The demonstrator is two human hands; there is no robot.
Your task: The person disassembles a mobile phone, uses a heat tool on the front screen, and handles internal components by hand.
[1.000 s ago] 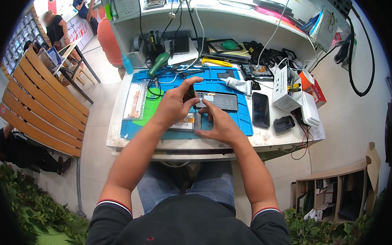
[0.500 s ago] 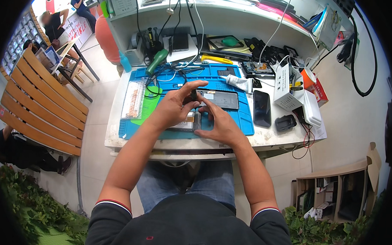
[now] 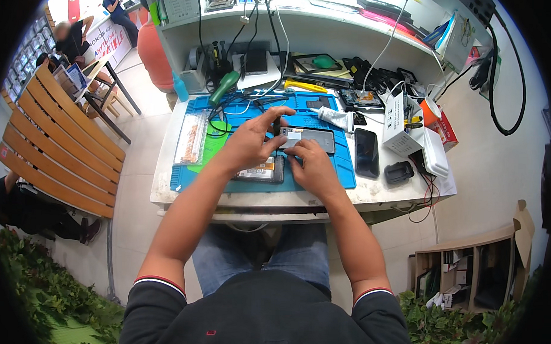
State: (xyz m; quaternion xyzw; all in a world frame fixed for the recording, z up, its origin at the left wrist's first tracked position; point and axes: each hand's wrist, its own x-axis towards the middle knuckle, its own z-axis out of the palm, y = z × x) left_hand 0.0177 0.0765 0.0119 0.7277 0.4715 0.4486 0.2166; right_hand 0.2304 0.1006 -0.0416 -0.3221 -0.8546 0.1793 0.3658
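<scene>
My left hand is closed around a slim dark upright tool, whose exact kind I cannot make out. It stands over the left end of an opened phone body, which has a pale part showing inside. My right hand reaches to that phone's near edge with fingers bent together; what is between the fingertips, if anything, is hidden. Nearer to me lies a second opened phone part with its inside facing up, partly behind my left wrist. Both phones rest on a blue repair mat.
Right of the mat lie a dark phone, a small black holder and a white box. Left are a green sheet and a clear parts case. Behind are a glue tube, a green-handled tool and cables.
My right hand has moved away from the nearer phone part, up to the farther phone's near edge. The dark tool in my left hand now stands more upright.
</scene>
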